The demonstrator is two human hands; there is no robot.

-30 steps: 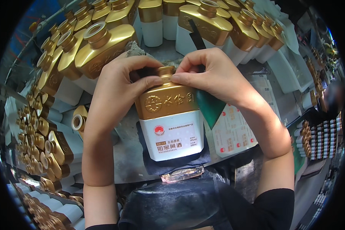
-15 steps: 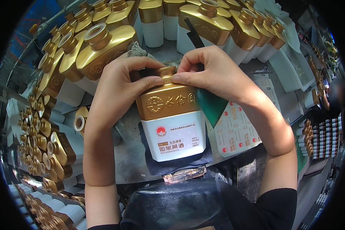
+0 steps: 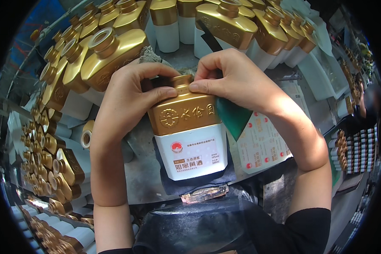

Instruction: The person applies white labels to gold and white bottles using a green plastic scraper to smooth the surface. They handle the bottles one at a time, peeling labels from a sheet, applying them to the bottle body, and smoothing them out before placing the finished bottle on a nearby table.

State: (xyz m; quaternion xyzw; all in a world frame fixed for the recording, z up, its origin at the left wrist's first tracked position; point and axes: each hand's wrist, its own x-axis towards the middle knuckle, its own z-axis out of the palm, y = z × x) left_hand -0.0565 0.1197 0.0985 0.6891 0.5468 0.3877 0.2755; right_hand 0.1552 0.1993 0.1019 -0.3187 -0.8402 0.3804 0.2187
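A white bottle (image 3: 190, 148) with a gold shoulder and neck lies tilted on a dark cloth (image 3: 178, 186) in front of me, its printed front facing up. My left hand (image 3: 144, 84) pinches the left side of its neck between thumb and fingers. On the other side of the neck, my right hand (image 3: 220, 76) presses with its thumb tip, the fingers curled behind. A green scraper (image 3: 233, 118) with a black handle runs under the right hand, apparently held in its palm. What the curled fingers touch behind the neck is hidden.
Gold-topped white bottles (image 3: 228, 25) stand along the far edge of the table, and many more (image 3: 67, 165) crowd the left. A printed label sheet (image 3: 262, 144) lies to the right of the bottle. A whitish tray (image 3: 326, 76) stands at the far right.
Both hands and the bottle stay almost in place, with only a slight shift in the picture. The grip at the neck looks the same.
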